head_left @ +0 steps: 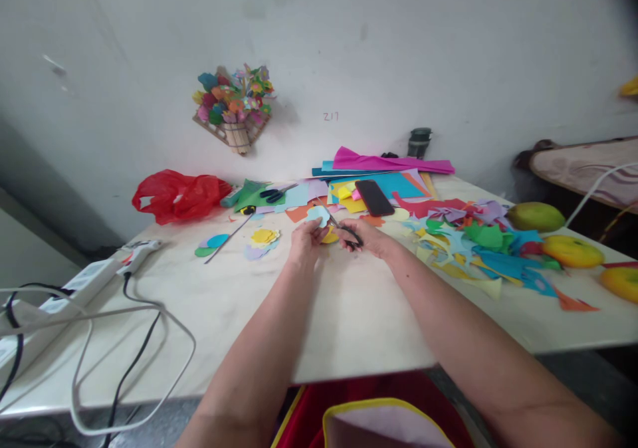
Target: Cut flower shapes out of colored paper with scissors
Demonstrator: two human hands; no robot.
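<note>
Over the middle of the table, my left hand (306, 240) pinches a pale blue paper cutout (318, 216) with a wavy edge. My right hand (366, 233) is closed around a pair of dark-handled scissors (351, 233), whose blades point left toward the cutout's right edge. Whether the blades touch the paper is too small to tell. Below the cutout, a yellow piece of paper (329, 236) shows between my hands. Left of my left hand lies a small stack of yellow flower-shaped cutouts (264, 236), with lilac ones partly under it.
Paper scraps (491, 238) cover the right side, near several mangoes (572, 252). A phone (374, 198) and coloured sheets (393, 163) lie behind my hands. At left are a red plastic bag (182, 195), second scissors (274, 194), and a power strip (82, 285) with loose cables.
</note>
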